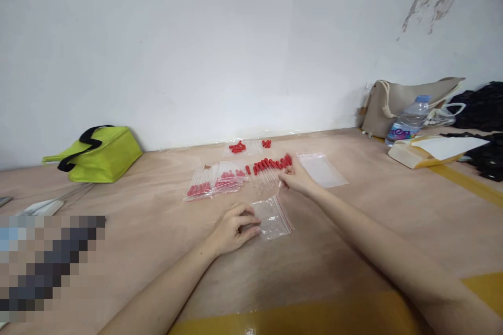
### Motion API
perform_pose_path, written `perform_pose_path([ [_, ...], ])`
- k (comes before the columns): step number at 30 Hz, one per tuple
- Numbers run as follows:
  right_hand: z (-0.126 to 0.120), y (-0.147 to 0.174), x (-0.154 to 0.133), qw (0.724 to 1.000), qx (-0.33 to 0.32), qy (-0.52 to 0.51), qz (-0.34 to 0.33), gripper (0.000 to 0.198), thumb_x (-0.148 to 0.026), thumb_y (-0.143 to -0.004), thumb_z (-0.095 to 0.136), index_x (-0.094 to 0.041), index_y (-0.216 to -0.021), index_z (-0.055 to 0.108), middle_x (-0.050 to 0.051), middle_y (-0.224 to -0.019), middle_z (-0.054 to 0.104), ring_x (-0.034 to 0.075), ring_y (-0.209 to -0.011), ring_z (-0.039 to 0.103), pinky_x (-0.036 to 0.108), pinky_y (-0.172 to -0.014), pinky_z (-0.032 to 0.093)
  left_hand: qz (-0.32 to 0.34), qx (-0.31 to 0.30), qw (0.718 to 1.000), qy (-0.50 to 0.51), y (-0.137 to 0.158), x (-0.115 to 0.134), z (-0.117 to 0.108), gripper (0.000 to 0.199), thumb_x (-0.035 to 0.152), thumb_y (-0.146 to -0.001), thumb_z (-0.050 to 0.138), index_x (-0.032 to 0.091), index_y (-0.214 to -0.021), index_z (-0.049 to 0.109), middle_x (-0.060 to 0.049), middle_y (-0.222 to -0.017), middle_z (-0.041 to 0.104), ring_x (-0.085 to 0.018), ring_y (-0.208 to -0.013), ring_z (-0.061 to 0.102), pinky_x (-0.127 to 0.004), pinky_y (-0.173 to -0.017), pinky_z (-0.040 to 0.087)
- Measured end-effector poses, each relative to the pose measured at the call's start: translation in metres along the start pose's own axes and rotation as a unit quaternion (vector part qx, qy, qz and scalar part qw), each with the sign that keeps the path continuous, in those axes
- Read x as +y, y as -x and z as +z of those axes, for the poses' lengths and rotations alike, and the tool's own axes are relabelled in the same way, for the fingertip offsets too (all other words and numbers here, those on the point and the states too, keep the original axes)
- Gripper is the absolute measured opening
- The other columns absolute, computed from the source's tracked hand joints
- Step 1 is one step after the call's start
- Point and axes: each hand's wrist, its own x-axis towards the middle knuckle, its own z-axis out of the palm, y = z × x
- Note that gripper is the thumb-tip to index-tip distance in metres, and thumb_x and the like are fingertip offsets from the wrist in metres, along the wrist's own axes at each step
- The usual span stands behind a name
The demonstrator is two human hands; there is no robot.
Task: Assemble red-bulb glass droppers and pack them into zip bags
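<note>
My left hand (238, 227) rests on the table with curled fingers, its fingertips and thumb on the edge of a clear zip bag (273, 220) lying flat. My right hand (295, 177) reaches to the right end of a row of glass droppers with red rubber bulbs (264, 164). Its fingers are closed on a dropper there, whose red bulb (288, 159) shows blurred above the fingertips. Left of the row lie overlapping zip bags filled with red-bulbed droppers (214, 184). Just right of my right hand lies a flat zip bag (322, 169).
Loose red bulbs (237, 147) lie on plastic near the wall. A lime-green bag (106, 153) stands at the left. At the right are a water bottle (408, 120), a beige bag (404, 99), an open carton (422, 154) and black plastic (481, 107). Yellow tape (314, 319) crosses the table's near side.
</note>
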Motion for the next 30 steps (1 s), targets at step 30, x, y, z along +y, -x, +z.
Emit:
perform_pose_path([
  [30,-0.010,0.070,0.042,0.989,-0.130,-0.048,-0.053,0.029,-0.038,-0.060,0.069,-0.017,-0.074,0.057,-0.005,-0.056,0.050,0.008,-0.051,0.045,0.021,-0.050,0.037,-0.005,-0.058,0.998,-0.010,0.006,-0.001,-0.003,0.051,0.032,-0.079,0.053,0.026,-0.127,0.037,-0.006,-0.125,0.049,-0.021,-0.115,0.044,-0.044,-0.101,0.028],
])
